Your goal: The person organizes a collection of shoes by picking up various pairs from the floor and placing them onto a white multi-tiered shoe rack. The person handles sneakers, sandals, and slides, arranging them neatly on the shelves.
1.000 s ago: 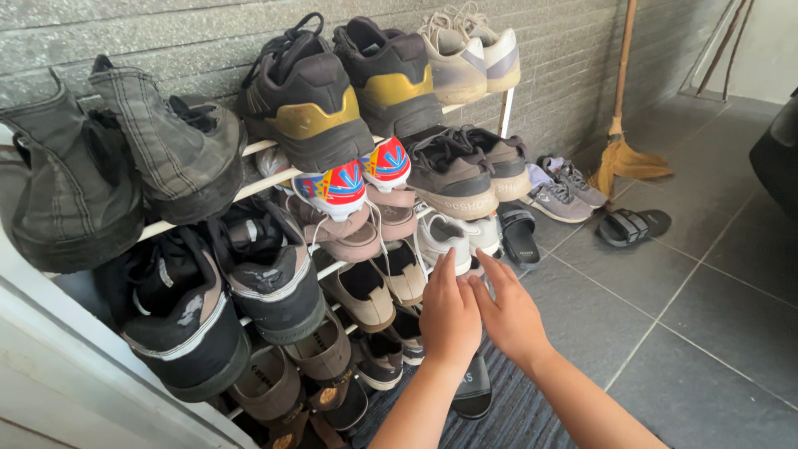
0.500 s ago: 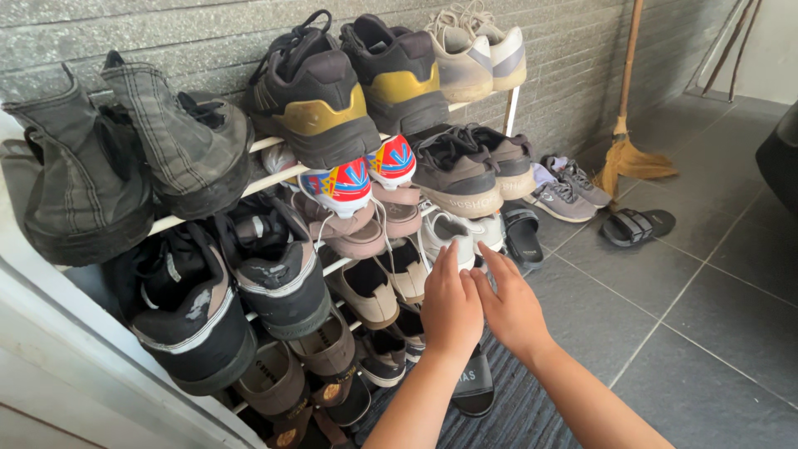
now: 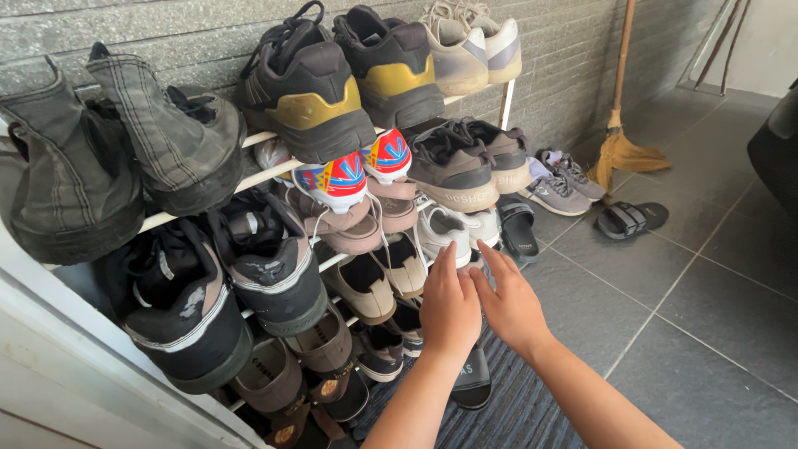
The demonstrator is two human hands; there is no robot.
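My left hand (image 3: 450, 304), right hand (image 3: 509, 301): side by side, fingers flat, holding nothing; white sneakers (image 3: 453, 234) just beyond my fingertips

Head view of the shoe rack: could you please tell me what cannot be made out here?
- Head view: whether the left hand or right hand touches the white sneakers; their fingers cover the contact.
- The black slide on the mat is half hidden by the left forearm.
- The lowest shoes are cut off by the bottom edge.
- The broom handle's top runs off the upper edge.
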